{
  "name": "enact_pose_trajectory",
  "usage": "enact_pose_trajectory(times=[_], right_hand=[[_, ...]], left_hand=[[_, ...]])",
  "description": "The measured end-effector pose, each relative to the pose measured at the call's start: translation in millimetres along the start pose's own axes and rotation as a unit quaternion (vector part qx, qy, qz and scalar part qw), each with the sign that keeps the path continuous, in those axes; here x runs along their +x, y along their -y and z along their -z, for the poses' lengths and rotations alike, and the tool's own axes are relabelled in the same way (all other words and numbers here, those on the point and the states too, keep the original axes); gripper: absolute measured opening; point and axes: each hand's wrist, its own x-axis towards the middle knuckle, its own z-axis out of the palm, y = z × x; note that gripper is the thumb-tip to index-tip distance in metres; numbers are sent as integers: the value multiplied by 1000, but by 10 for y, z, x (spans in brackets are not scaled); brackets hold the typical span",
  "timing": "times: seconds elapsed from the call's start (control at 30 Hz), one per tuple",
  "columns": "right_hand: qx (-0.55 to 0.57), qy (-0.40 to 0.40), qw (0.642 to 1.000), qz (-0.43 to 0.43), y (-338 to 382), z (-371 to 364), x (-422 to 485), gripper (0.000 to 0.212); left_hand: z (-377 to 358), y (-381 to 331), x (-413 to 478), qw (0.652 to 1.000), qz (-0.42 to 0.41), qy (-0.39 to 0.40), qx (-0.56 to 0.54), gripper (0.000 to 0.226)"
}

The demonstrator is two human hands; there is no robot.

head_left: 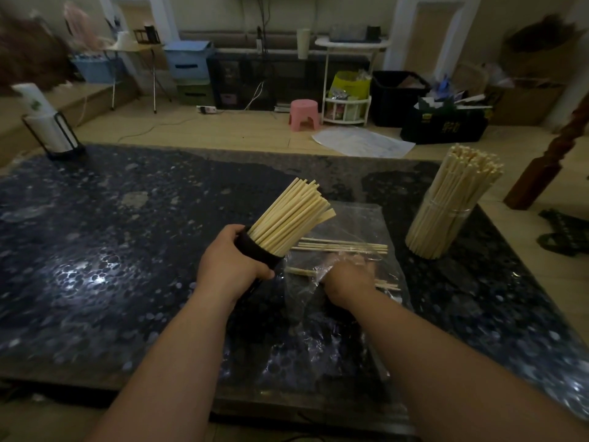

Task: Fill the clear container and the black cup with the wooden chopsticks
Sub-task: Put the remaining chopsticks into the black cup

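Observation:
My left hand [228, 267] grips the black cup [259, 252] and tilts it to the right; a thick bundle of wooden chopsticks [291, 215] fans out of it. My right hand [349, 279] reaches into a clear plastic bag [357, 224] lying flat on the table, over a few loose chopsticks [344, 246]; whether its fingers hold any is hidden by the crumpled plastic. At the right stands the clear container [446, 224], upright and packed with chopsticks.
The dark speckled table [111, 234] runs to a far edge with the floor beyond. A paper-towel holder [52, 129] stands at the back left corner. A wooden post [551, 161] rises just past the right edge.

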Motion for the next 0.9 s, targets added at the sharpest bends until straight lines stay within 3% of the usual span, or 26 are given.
enact_pose_trajectory(times=[0.1,0.27,0.37,0.47,0.73,0.9], right_hand=[[81,-5,997,8,-75,-29,-27,35],[95,3,995,26,-113,-120,-188,23],[38,-61,997,38,-101,-189,-312,22],[49,-96,992,66,-92,-222,-416,18],[-46,-106,991,66,-52,-133,-633,26],[-12,-64,996,62,-30,69,-780,37]], left_hand=[[1,-3,-2,1000,-1,1,0,96],[5,-19,-15,1000,-1,3,3,95],[21,-15,-26,1000,-4,2,1,92],[30,-9,-44,1000,-8,7,-1,92],[22,-3,-103,1000,-17,6,4,92],[23,3,-126,1000,-15,12,9,91]])
